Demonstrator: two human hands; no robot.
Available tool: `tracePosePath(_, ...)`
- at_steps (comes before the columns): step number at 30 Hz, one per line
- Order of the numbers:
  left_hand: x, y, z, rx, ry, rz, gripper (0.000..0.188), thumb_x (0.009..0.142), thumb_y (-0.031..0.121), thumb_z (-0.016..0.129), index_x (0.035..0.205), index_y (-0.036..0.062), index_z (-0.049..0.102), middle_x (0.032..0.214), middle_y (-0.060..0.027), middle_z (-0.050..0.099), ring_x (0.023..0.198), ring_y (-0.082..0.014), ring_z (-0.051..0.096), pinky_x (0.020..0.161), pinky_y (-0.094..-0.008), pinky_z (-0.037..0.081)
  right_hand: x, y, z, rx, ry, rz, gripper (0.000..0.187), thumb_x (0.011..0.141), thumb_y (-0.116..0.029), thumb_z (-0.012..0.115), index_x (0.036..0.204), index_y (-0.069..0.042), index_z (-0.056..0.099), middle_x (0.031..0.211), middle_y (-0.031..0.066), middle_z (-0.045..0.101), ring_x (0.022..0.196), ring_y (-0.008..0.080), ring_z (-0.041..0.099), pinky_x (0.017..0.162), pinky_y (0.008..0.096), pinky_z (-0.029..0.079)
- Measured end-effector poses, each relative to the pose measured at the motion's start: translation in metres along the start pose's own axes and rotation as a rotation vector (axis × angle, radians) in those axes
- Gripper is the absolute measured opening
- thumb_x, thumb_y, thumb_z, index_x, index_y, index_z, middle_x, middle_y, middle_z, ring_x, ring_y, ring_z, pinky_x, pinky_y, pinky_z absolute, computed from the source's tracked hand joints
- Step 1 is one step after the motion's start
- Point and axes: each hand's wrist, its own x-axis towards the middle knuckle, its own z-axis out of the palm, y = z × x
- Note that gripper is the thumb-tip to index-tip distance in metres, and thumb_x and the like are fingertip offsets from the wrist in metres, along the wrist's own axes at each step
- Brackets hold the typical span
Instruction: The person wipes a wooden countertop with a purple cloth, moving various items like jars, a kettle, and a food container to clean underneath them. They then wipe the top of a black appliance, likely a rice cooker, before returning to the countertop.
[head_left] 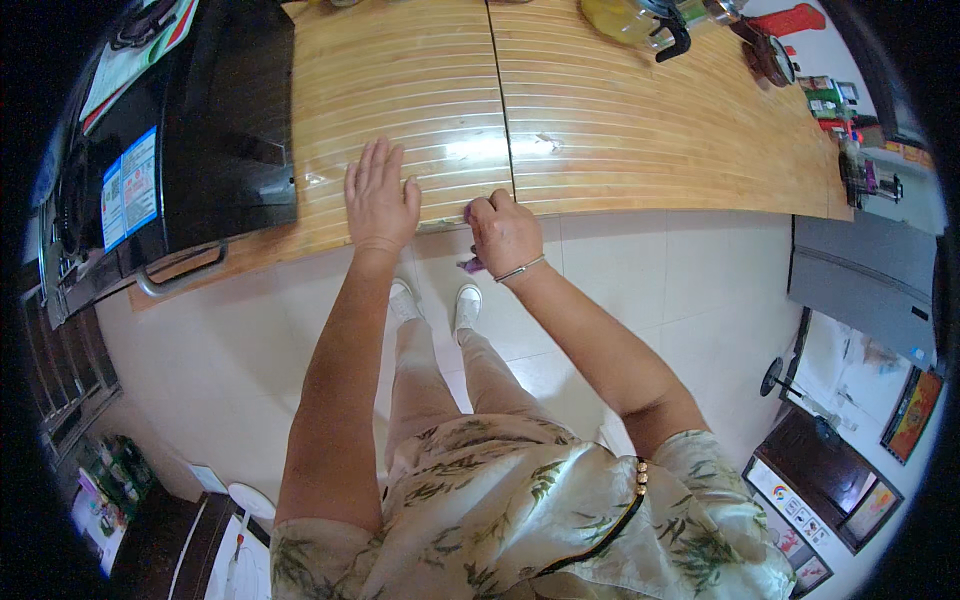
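Observation:
My left hand (380, 200) lies flat near the front edge of a striped wooden table (400, 90), palm down, with the fingers stretched forward and the thumb apart. To its right, my right hand (510, 235) is closed at the same edge, close to the dark seam between two table sections. Its fingers grip a crumpled purple cloth (471, 265); bits of it stick out beside the fingertips and below the hand, and the rest is hidden in the fist. A metal bracelet (520, 269) circles my right wrist.
A black boxy appliance (230, 130) with a metal handle stands on the left of the table. At the far right are a glass pitcher (615, 20) holding something yellow and a dark round lidded pot (770, 60). A grey cabinet-like unit (860, 290) stands further right.

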Motion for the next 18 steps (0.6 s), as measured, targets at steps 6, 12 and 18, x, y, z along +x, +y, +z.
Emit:
tracePosePath(6, 0.001, 0.0, -0.003, 0.018, -0.018, -0.018, 0.05, 0.088, 0.024, 0.056, 0.134, 0.0067, 0.051, 0.146, -0.0126, 0.043, 0.14, -0.0274, 0.033, 0.116, -0.0465, 0.019, -0.02, 0.102, -0.047, -0.105, 0.022, 0.244, 0.003, 0.082, -0.013, 0.063, 0.084, -0.011, 0.064, 0.083, 0.0145, 0.058, 0.07, 0.0341, 0.061, 0.062, 0.0446, 0.051)
tracePosePath(12, 0.002, 0.002, 0.004, 0.027, -0.002, 0.002, 0.048, 0.088, 0.026, 0.054, 0.133, 0.0083, 0.052, 0.146, -0.0119, 0.043, 0.14, -0.0269, 0.033, 0.116, -0.047, 0.02, -0.023, 0.068, -0.017, 0.0, 0.155, 0.236, 0.004, 0.083, -0.015, 0.064, 0.084, -0.012, 0.065, 0.084, 0.0151, 0.057, 0.071, 0.0354, 0.06, 0.062, 0.0453, 0.05)
tracePosePath(18, -0.001, -0.003, 0.003, 0.049, 0.004, 0.007, 0.048, 0.088, 0.027, 0.054, 0.133, 0.0081, 0.052, 0.146, -0.0117, 0.043, 0.14, -0.0269, 0.033, 0.115, -0.0468, 0.02, -0.023, 0.055, -0.02, 0.072, 0.116, 0.193, 0.007, 0.082, -0.014, 0.065, 0.088, -0.011, 0.065, 0.085, 0.0141, 0.058, 0.073, 0.034, 0.061, 0.062, 0.0449, 0.051)
